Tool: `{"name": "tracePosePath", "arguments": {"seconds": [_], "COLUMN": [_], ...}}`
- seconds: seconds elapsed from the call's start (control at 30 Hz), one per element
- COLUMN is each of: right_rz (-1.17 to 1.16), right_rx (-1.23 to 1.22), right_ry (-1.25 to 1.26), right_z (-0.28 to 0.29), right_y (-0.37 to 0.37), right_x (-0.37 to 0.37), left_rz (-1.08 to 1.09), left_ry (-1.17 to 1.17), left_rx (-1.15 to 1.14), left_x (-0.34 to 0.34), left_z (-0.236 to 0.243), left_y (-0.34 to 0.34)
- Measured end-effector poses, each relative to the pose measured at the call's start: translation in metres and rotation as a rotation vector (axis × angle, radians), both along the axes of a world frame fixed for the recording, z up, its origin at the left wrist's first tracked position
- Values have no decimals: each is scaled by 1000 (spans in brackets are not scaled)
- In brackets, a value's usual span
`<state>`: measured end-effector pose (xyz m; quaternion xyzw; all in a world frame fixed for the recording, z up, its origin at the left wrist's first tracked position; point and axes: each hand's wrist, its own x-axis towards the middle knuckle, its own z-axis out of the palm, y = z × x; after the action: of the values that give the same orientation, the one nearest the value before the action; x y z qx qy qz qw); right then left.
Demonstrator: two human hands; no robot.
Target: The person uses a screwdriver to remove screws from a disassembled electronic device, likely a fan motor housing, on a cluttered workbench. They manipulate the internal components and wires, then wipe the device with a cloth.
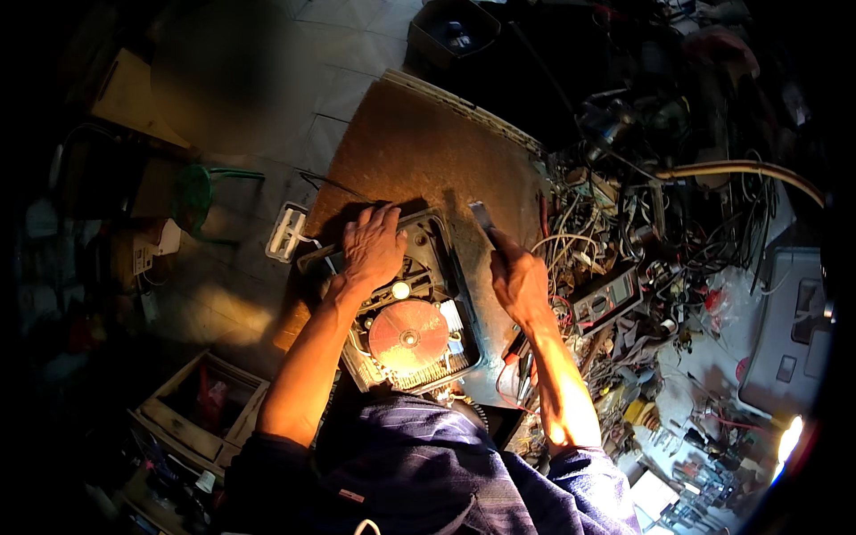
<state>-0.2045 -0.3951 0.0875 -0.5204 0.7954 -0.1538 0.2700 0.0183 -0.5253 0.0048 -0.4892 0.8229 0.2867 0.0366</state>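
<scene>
An opened appliance housing [473, 343], which looks like an induction cooker, lies at the table's near side. Inside it sit a flat, round, copper-red coil [392, 325], a small pale disc [400, 291] and dark parts. My left hand [374, 245] lies over the housing's far left part, palm down, fingers stretched toward its far edge. To the right of the housing, my right hand [517, 281] is closed around the dark handle of a flat-ended tool [481, 213]. Its pale grey tip points away from me, above the tabletop. Whether it is a brush or a scraper, I cannot tell.
The brown tabletop [401, 134] stretches beyond the housing. Tangled wires and parts heap up on the right, around a multimeter [611, 297]. On the left are a white power strip [287, 232], a green stool [198, 201] and a wooden drawer box [178, 419]. A lamp [790, 437] glows at lower right.
</scene>
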Motion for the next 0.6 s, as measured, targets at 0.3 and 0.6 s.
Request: {"name": "tracePosePath", "arguments": {"seconds": [0.3, 0.6], "right_rz": [-716, -933], "right_rx": [-155, -187], "right_ry": [-329, -582], "right_z": [-55, -115], "right_y": [183, 261], "right_x": [67, 150], "left_rz": [-7, -29], "left_ry": [-26, -26], "left_rx": [-14, -48], "left_x": [-3, 24], "left_z": [0, 17], "left_y": [1, -11]}}
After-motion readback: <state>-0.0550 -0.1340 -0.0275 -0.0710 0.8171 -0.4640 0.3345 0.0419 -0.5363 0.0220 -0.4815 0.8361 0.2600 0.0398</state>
